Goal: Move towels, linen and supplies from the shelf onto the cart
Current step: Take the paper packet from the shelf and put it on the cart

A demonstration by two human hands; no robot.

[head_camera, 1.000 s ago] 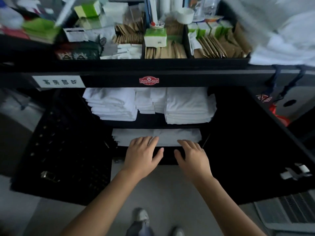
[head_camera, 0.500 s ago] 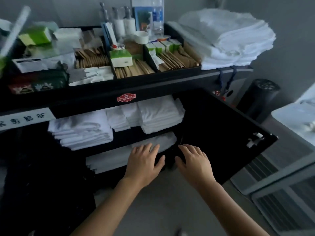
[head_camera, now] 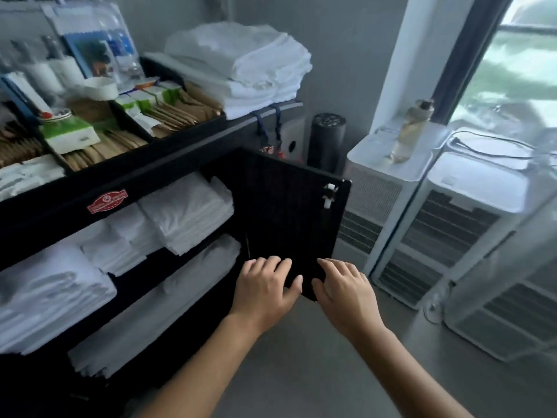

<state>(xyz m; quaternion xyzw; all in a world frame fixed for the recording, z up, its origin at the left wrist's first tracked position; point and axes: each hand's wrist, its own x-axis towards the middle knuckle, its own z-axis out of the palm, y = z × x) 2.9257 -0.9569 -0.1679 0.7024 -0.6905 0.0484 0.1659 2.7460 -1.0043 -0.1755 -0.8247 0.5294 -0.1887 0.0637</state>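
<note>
A black housekeeping cart [head_camera: 168, 164] fills the left half of the head view. Folded white linen [head_camera: 187, 212] lies on its middle shelf, and flatter white sheets [head_camera: 156, 303] on the lower shelf. A pile of white towels [head_camera: 241, 61] rests on the cart's top at the right end. Sachets, boxes and bottles [head_camera: 99, 116] fill the top tray. My left hand [head_camera: 265, 291] and my right hand [head_camera: 343, 291] hover side by side in front of the open cabinet door [head_camera: 289, 212], fingers spread, holding nothing.
Two white air units [head_camera: 452, 224] stand against the window at the right, one with a bottle [head_camera: 407, 131] on top. A black cylinder [head_camera: 327, 140] stands behind the cart's end. Grey floor [head_camera: 316, 372] lies below my arms.
The view has swung to the right, bringing the window and air units in. Both hands have come away from the lower-shelf sheets and now sit before the open door.
</note>
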